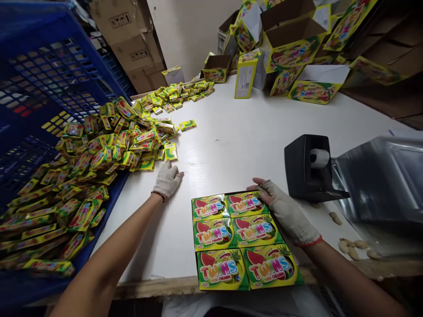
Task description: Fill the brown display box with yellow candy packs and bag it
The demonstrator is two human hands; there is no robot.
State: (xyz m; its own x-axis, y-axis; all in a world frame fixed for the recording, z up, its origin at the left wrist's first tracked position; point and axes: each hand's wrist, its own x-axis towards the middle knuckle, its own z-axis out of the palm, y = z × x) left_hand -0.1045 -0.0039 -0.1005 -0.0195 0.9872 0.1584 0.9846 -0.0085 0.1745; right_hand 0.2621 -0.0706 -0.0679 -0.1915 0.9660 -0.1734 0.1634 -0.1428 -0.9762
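My left hand (167,179), in a white knit glove, reaches across the white table (241,141) to the edge of a big heap of small green and yellow candy packs (99,149); its fingers are curled and what they hold, if anything, is hidden. My right hand (280,211), also gloved, rests with fingers stretched on the far right corner of a block of several green "Twins" packs (241,240) laid in two columns at the table's front edge.
A tilted blue plastic crate (42,75) spills the packs at the left. A black tape dispenser (309,169) and a grey machine (380,180) stand at the right. Open printed cartons (291,48) pile up at the back, with brown boxes (132,39) behind.
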